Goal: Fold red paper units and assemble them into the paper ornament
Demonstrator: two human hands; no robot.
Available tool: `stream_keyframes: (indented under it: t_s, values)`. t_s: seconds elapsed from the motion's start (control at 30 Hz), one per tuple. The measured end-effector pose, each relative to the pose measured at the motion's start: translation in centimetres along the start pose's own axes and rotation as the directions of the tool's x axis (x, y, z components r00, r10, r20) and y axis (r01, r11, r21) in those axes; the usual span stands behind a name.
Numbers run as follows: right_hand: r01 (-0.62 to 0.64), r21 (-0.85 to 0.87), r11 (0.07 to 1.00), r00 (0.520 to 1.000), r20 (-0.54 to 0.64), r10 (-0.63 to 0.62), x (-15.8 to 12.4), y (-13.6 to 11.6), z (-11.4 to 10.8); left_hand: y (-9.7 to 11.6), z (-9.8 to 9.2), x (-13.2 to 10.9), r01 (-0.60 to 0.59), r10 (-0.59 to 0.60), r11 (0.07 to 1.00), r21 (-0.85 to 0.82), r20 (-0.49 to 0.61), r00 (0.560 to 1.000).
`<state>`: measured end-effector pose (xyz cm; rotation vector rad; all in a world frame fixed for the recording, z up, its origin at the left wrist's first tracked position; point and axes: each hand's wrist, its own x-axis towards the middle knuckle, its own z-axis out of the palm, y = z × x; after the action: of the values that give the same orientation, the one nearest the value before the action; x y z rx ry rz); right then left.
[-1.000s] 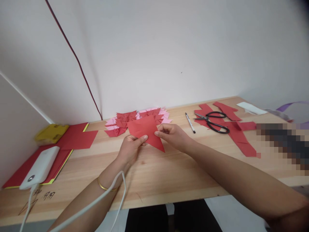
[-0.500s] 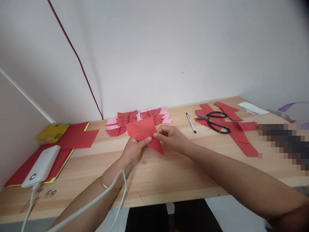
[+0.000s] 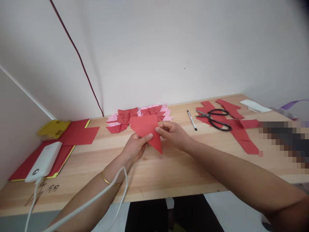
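Note:
A sheet of red paper is held up between my two hands above the wooden table, one corner pointing down toward me. My left hand grips its lower left part, the thumb lying on the front face and the fingers behind. At the right edge, my right hand pinches the paper between thumb and curled fingers. Just beyond the sheet lie folded red paper pieces and folded pink paper pieces in overlapping rows, partly hidden by it.
Black-handled scissors lie on red paper scraps at the right, beside a pen. Leftward, a white power bank with a cable rests on red sheets, near a yellow packet. The cable crosses my left forearm.
The red paper has turned slightly in my hands, its upper edge now more level. Both hands keep their hold. The whole view has shifted a little.

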<state>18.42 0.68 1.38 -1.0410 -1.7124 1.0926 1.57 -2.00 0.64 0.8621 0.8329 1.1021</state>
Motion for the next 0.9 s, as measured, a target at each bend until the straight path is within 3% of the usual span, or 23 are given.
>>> stream_keyframes:
  t_s: [0.1, 0.2, 0.67, 0.9]
  values:
    - [-0.031, 0.063, 0.998, 0.998, -0.055, 0.035, -0.2, -0.1, 0.1, -0.2, 0.0, -0.3, 0.14, -0.141, 0.99, 0.017, 0.153, 0.978]
    - [-0.045, 0.117, 0.992, 0.995, -0.087, 0.055, -0.3, -0.1, 0.2, -0.5, 0.0, -0.4, 0.213, -0.216, 0.976, 0.038, 0.209, 0.954]
    - [-0.03, 0.044, 0.999, 0.993, -0.115, 0.034, -0.3, 0.1, 0.6, -1.0, 0.3, -0.3, 0.215, -0.223, 0.973, 0.079, 0.109, 0.969]
    - [0.03, -0.231, 0.973, 0.976, -0.202, -0.078, -0.7, 0.4, 1.7, -1.6, 1.8, -0.6, 0.088, -0.092, 0.915, 0.393, -0.01, 0.996]
